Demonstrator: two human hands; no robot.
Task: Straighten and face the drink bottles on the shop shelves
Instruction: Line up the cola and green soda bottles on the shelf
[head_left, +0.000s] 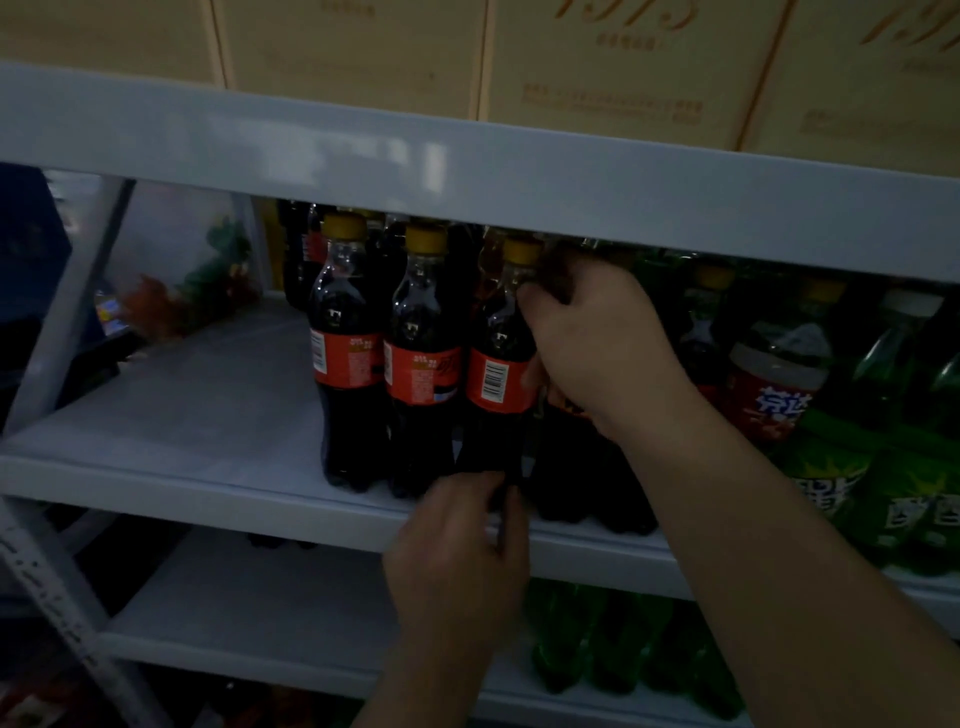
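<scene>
Dim white shop shelf (208, 415): your right hand (597, 353) grips the cola bottle (496, 379) at the shelf's front edge, your left hand (462, 551) pinches its base; green bottles (914, 499) crowd the shelf's right end.

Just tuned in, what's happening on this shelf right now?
A person has both hands on one cola bottle at the front of the middle shelf. The right hand grips its upper part; the left hand holds its base. Its barcode faces out, so it is not faced yet. Two more cola bottles stand upright to its left, green bottles farther right.
</scene>
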